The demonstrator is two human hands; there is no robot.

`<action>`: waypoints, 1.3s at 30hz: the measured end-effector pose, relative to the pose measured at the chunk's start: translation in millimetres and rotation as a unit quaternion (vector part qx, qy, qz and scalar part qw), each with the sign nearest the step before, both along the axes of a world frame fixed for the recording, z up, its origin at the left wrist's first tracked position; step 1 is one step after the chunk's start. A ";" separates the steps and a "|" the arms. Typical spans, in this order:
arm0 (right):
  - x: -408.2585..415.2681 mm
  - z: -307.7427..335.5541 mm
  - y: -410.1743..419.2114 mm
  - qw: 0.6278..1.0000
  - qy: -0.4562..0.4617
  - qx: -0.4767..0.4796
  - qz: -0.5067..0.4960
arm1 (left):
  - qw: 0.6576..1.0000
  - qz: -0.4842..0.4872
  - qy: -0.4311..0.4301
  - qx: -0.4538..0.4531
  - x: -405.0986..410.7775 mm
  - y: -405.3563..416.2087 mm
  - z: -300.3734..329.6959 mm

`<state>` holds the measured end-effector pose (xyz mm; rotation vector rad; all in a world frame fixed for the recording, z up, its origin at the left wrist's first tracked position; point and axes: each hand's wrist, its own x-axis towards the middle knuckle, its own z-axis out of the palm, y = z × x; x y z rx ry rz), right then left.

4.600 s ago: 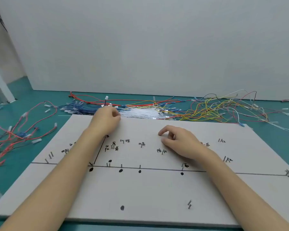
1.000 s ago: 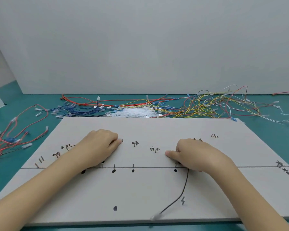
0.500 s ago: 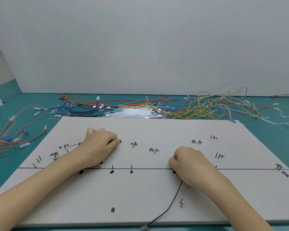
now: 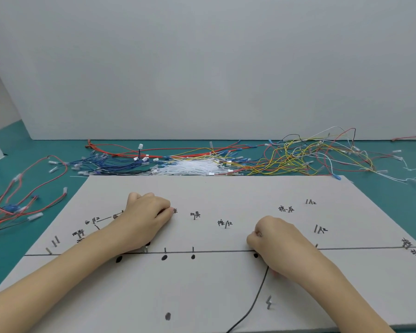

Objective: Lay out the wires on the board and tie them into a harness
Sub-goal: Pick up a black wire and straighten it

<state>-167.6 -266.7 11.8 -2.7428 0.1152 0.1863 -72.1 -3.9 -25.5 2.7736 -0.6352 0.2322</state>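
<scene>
A grey board [image 4: 226,188] with nails, black dots, a drawn line and handwritten labels lies in front of me. A black wire [image 4: 257,299] runs along the board's horizontal line, then from under my right hand down past the front edge. My left hand [image 4: 145,218] rests curled on the board at the left, covering the wire there; what its fingers hold is hidden. My right hand [image 4: 277,243] is curled over the wire at the line, near a black dot [image 4: 255,255], gripping it.
Behind the board lie tangled blue wires [image 4: 113,162], white cable ties [image 4: 190,167], and yellow and red wires [image 4: 305,155]. More red wires [image 4: 17,203] lie at the left on the teal table. A grey wall stands behind. Nails [image 4: 269,302] stick up from the board.
The black wire has been laid along the line. My right hand moved down toward the line, pulling the wire so its free end slid past the front edge. My left hand stays put.
</scene>
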 end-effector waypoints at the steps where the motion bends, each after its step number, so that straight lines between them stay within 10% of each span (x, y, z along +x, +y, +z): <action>1: -0.8 0.0 -3.3 1.000 0.003 0.000 -0.005 | 1.000 -0.005 0.000 0.000 -1.5 -1.9 -0.6; 21: 11.4 18.5 -35.8 0.998 0.036 0.046 -0.010 | 0.995 0.019 0.071 0.061 12.0 -35.2 22.8; 25: 16.7 35.8 -30.7 0.966 -0.062 0.251 -0.014 | 0.997 0.060 -0.034 0.035 -8.9 -47.5 39.4; 28: 22.2 44.4 -12.7 0.891 -0.099 0.442 -0.026 | 0.988 -0.018 -0.007 -0.156 -39.1 -65.1 54.0; 33: 37.5 48.3 8.3 0.818 -0.118 0.561 -0.049 | 0.812 -0.155 0.419 -0.376 -83.9 -94.4 67.1; 39: 46.3 37.1 11.9 0.829 -0.129 0.541 -0.057 | 0.645 -0.152 0.560 -0.497 -98.8 -92.6 71.4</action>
